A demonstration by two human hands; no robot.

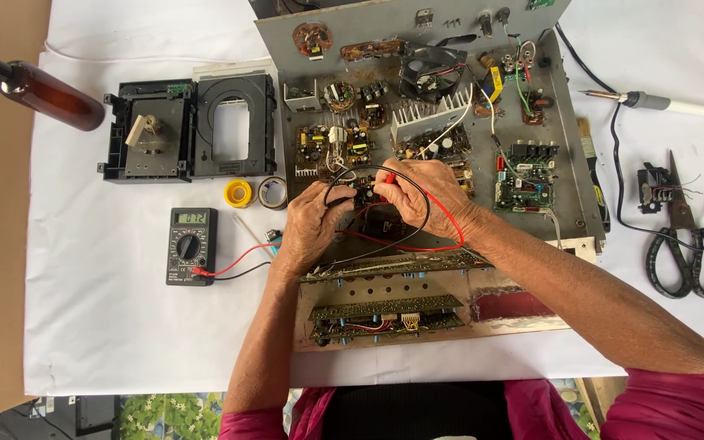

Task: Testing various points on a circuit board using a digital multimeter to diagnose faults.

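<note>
Nearest the person lies the front edge of the opened chassis (385,322), with long strips of circuit board stood on edge; it looks heavy and rigid, a thing better left flat on the white cloth (107,326) than lifted. Just beyond, over the middle of the metal base, the left hand (310,224) is closed around the black probe (337,198) and the right hand (429,194) is pinched on the red probe (388,179), each held like a pen by its plastic shaft, tips pointing down at a small board between the two hands. The probes seem light and stiff, best held on the insulated barrel and never by the metal point, whereas their leads are limp (the black one loops up over the fingers, the red one trails under the right wrist) and run leftwards to the digital multimeter (189,244), which sits well apart on the cloth. The boards under the fingertips appear fragile, with upright parts easily bent. Farther off are rolls of tape (238,193), a disc-drive mechanism (189,126), a brown bottle (46,94), a soldering iron (662,103) and scissors (686,236).
</note>
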